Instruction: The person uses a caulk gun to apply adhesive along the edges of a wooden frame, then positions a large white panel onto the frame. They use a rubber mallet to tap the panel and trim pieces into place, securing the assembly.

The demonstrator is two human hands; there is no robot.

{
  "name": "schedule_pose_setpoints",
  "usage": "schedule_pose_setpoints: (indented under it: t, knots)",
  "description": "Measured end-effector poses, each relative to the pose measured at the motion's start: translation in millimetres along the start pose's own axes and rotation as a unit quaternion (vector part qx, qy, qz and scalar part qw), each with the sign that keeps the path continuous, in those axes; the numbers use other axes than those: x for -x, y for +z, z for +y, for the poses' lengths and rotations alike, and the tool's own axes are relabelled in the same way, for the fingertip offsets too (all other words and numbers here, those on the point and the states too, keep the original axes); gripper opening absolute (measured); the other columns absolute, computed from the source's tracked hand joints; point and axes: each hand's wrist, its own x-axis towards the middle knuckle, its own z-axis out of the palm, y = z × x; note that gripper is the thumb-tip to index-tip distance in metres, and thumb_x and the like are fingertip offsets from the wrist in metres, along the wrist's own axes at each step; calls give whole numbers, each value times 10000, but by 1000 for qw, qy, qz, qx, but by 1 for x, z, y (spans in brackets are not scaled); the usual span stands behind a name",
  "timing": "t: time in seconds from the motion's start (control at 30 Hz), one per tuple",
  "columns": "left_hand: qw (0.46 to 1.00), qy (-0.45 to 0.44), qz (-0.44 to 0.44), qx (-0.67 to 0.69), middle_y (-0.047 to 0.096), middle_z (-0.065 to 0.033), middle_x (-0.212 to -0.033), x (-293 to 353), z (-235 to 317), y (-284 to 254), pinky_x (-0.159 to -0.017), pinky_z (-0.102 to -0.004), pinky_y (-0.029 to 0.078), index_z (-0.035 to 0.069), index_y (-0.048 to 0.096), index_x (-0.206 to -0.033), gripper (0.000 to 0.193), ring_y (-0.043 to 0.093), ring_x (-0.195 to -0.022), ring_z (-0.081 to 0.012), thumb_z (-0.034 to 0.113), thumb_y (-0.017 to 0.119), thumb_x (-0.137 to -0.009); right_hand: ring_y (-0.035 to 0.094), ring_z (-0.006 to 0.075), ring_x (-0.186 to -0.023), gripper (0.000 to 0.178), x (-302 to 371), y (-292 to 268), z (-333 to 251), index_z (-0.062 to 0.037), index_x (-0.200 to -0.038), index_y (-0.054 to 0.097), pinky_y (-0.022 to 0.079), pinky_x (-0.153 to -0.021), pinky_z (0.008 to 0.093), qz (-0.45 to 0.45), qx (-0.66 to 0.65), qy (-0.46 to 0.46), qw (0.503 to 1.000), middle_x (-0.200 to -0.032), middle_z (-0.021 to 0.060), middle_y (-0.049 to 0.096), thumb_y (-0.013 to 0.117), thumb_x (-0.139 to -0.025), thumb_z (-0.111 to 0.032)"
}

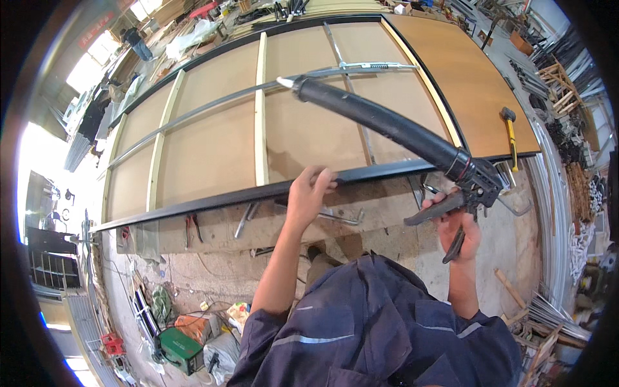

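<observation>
My right hand point(454, 226) is wrapped round the handle and trigger of a black caulking gun point(387, 119). Its long barrel slants up to the left, over the panel, and ends in a pale nozzle point(285, 82). Below it lies a large door-like panel with a black metal frame point(238, 198), pale wooden crossbars point(260, 116) and beige board point(213, 129) between them. At the frame's near rail, my left hand point(312, 187) curls its fingers over the edge. A thin metal rod point(206, 109) runs lengthwise across the crossbars.
A yellow-handled hammer point(512, 138) lies on the brown board point(464, 71) at the right end. Pliers point(193, 229) and metal bars sit on the bench beneath the near rail. On the floor at lower left stands a green case point(180, 349). Another person point(137, 45) is far back left.
</observation>
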Motion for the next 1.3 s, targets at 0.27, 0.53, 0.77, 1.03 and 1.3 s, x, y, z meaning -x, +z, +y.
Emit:
schedule_pose_setpoints:
  t: [0.27,0.53,0.77,1.03,1.3]
  knots:
    - [942,35,260,-209,745,-170,-925,-23,-73,-198,-778,-360,562,-31,683,-1116,261,712,-836,-217,208,633,-1022,444,426,-1424,634,-109,12,37,-32,-1491,445,365,-1183,548,18,76,-88,993,-1474,228,516,619,-1011,-408]
    - [885,-1,253,-390,739,-171,-871,-60,-87,-250,-732,-474,554,63,683,-1088,270,720,-836,-380,311,645,-989,459,411,-1415,508,-272,-29,24,17,-1467,447,386,-1181,549,72,110,-116,985,-1478,249,503,431,-1100,-334]
    - [841,-74,282,-455,742,-156,-853,-70,-97,-246,-718,-457,561,72,709,-1037,264,727,-806,-359,323,648,-984,603,391,-1258,386,-464,-66,-30,72,-1272,524,494,-1075,507,169,173,-110,964,-1303,244,609,471,-1095,-267]
    - [814,-161,290,-476,729,-148,-791,-76,-88,-242,-681,-447,551,53,688,-996,249,718,-735,-341,297,640,-998,607,376,-1240,399,-593,-113,-58,83,-1250,545,491,-1080,529,235,250,-120,932,-1259,236,632,443,-1105,-274]
    - [839,-142,304,-428,709,-167,-784,-77,-100,-245,-666,-417,540,15,677,-1001,216,704,-699,-313,226,632,-1014,708,314,-1074,398,-672,-166,-78,64,-1216,590,583,-953,449,251,322,-100,908,-1170,186,703,572,-1049,-297]
